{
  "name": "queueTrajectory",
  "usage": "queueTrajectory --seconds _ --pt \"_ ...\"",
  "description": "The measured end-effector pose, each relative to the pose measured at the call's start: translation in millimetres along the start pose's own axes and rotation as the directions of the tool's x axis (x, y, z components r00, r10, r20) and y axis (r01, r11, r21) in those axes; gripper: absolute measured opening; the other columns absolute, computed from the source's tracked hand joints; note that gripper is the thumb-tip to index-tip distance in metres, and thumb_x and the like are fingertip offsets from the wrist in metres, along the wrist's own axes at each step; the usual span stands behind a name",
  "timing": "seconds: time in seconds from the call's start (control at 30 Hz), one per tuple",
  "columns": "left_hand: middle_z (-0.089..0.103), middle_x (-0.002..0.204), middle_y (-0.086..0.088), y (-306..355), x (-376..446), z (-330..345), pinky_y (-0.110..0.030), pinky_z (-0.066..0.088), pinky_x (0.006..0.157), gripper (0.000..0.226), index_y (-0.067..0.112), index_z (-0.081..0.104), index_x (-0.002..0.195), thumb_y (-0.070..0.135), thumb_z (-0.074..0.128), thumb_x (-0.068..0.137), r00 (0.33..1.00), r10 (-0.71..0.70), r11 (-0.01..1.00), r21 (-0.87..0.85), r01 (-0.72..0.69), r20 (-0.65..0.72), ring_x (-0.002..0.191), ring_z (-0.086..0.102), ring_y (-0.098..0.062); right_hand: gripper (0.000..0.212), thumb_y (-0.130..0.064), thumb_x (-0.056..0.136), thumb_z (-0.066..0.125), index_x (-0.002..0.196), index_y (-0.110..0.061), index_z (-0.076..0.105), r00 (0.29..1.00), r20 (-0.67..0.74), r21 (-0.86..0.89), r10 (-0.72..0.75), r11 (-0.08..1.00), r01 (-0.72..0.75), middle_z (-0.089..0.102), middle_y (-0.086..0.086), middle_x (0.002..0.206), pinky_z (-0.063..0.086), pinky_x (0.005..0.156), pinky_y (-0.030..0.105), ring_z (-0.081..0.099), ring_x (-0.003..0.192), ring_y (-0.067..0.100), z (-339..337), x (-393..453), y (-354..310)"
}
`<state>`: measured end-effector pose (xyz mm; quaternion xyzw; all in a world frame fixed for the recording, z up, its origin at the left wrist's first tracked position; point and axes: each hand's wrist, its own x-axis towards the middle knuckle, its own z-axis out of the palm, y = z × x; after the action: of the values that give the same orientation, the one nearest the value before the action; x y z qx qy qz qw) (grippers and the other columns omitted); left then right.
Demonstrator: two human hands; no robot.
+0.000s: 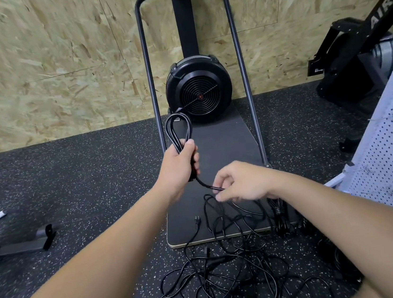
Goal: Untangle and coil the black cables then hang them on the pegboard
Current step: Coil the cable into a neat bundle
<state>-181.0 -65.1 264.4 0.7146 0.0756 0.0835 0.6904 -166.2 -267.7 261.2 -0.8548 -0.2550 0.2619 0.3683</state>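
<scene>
Left hand [179, 162]: clenched around the part-wound black cable coil [179, 131], loops held upright for adding turns
Right hand [240, 183]: the coil's loose trailing strand is pinched; slack fed from the tangled black cable pile [231, 276]

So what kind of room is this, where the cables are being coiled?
Likely a home or garage gym: speckled rubber floor, a fan-wheel exercise machine against a chipboard wall, another machine marked AIR.

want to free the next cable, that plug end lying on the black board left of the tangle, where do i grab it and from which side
Pinch the plug by its body, coming from above and the left. It lies apart from the tangle on the bare board, with its cord trailing down toward the floor, so that side looks clear. The left hand holds the coil; the right hand seems nearer.
</scene>
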Motion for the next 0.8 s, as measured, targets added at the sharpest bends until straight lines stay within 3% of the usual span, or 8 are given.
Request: queueTrajectory --seconds 0.13,0.27,0.37,0.5,0.57,0.67,0.73,0.8 --pt "0.056 0.069 -0.002 -12.8 6.3 -20.6 -0.035 0.042 0.060 0.028 0.014 0.060 0.088 0.032 0.057 0.110 1.000 -0.022 0.938 0.347 0.022 -0.004 0.056 0.051 -0.021 0.009 -0.017 0.092 0.078 0.094 -0.010 0.083 0.997 -0.079 0.147 0.007 0.989 0.005 0.077 0.006 0.078 0.044 0.055 0.027 0.056 0.063 0.015 -16.6 -12.3 -17.7" --pt "0.054 0.078 -0.003 -8.8 -11.0 -6.4 -0.031 0.043 0.058 0.050 0.020 0.061 0.085 0.063 0.053 0.109 0.967 -0.141 0.958 0.274 0.080 0.211 0.063 0.048 -0.019 0.005 -0.014 0.090 0.078 0.093 -0.014 0.082 0.989 -0.139 0.172 -0.054 0.982 0.078 0.082 0.006 0.083 0.048 0.064 0.036 0.063 0.068 0.014 -21.7 -14.2 -26.2" --pt "0.052 0.080 -0.001 -10.2 -19.5 8.0 -0.028 0.033 0.052 0.063 0.021 0.063 0.092 0.082 0.051 0.099 0.913 -0.237 0.947 0.288 0.141 0.333 0.057 0.040 -0.015 0.011 -0.023 0.083 0.091 0.085 -0.020 0.080 0.951 -0.305 0.014 -0.044 0.999 0.051 0.081 0.000 0.079 0.049 0.055 0.028 0.064 0.061 0.010 -25.7 -11.7 -24.4" --pt "0.044 0.081 0.001 -26.8 -24.6 13.9 -0.039 0.027 0.065 0.031 0.026 0.058 0.090 0.043 0.084 0.092 0.841 -0.200 0.924 0.381 -0.008 0.503 0.072 0.035 -0.018 0.031 -0.044 0.068 0.099 0.078 -0.022 0.079 0.906 -0.421 -0.041 0.040 0.997 -0.063 0.078 0.004 0.074 0.059 0.060 0.038 0.069 0.062 0.022 -31.0 -10.0 -20.5" --pt "0.049 0.080 0.003 -33.0 -22.9 15.8 -0.038 0.034 0.066 0.019 0.023 0.059 0.097 0.025 0.078 0.096 0.881 -0.160 0.933 0.360 -0.012 0.445 0.070 0.040 -0.017 0.026 -0.028 0.078 0.098 0.089 -0.012 0.080 0.933 -0.357 0.247 0.036 0.967 0.057 0.079 0.016 0.079 0.057 0.063 0.038 0.066 0.063 0.023 -31.8 -9.5 -19.7" --pt "0.045 0.074 0.002 -32.3 -17.9 14.4 -0.035 0.033 0.060 0.016 0.022 0.053 0.094 0.024 0.064 0.105 0.932 -0.158 0.973 0.212 0.091 0.325 0.063 0.039 -0.017 0.027 -0.003 0.095 0.081 0.118 0.005 0.071 0.964 -0.263 0.671 0.031 0.724 0.160 0.081 0.024 0.100 0.065 0.090 0.040 0.080 0.095 0.032 -36.6 -9.9 -15.3" --pt "0.049 0.075 0.001 -29.9 -12.6 9.7 -0.033 0.036 0.060 0.020 0.021 0.053 0.090 0.028 0.063 0.106 0.952 -0.148 0.986 0.118 0.121 0.267 0.064 0.042 -0.018 0.027 -0.012 0.096 0.082 0.120 -0.004 0.073 0.955 -0.283 0.638 0.091 0.762 0.116 0.084 0.015 0.104 0.062 0.102 0.045 0.080 0.108 0.031 -40.9 -6.3 -2.8" --pt "0.050 0.076 0.001 -27.5 -9.1 6.8 -0.030 0.039 0.059 0.023 0.020 0.055 0.089 0.024 0.060 0.111 0.961 -0.129 0.992 0.041 0.122 0.243 0.066 0.043 -0.018 0.018 -0.031 0.095 0.084 0.107 -0.018 0.082 0.923 -0.364 0.368 0.124 0.930 0.020 0.084 -0.001 0.102 0.059 0.102 0.040 0.078 0.109 0.023 -42.1 -5.0 10.7"
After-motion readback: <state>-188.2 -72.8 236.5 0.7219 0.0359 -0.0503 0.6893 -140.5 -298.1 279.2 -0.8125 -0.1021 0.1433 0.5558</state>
